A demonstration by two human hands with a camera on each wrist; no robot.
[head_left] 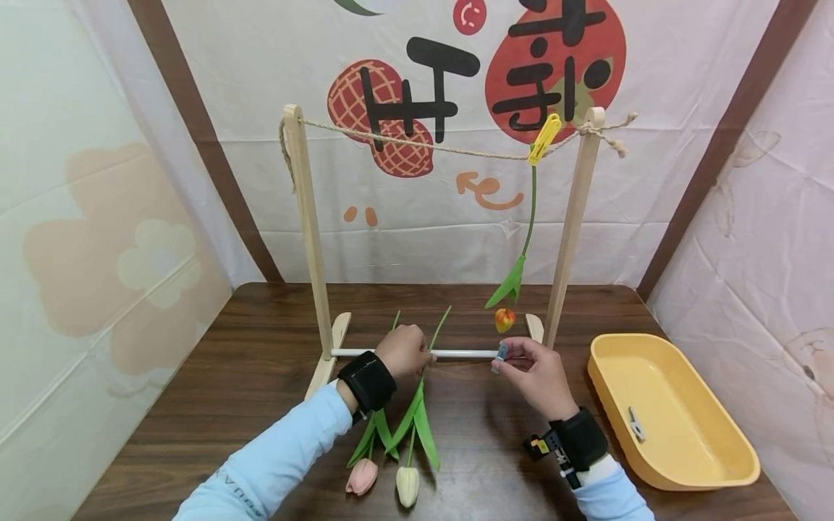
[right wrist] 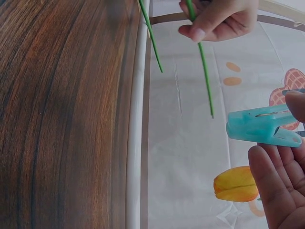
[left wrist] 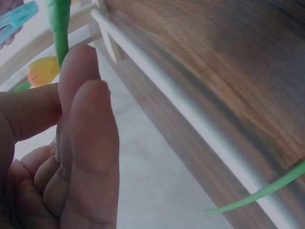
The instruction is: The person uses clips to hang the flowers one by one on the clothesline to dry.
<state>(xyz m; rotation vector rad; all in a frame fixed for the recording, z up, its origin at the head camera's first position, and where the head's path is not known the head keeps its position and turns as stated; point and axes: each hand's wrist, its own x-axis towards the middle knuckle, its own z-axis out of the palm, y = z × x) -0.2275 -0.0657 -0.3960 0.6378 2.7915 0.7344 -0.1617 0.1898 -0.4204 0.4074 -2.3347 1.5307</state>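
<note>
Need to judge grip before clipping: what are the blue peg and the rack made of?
Blue clothespin: looks like moulded plastic, smooth, slightly translucent, uniform colour. Rack posts: pale unfinished wood with visible grain. Line: rough twisted twine, probably jute.

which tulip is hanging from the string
The orange tulip, clipped upside down by the yellow peg. The pink tulip and the cream tulip lie on the table.

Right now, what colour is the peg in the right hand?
Light blue peg; clearest in the right wrist view.
</note>
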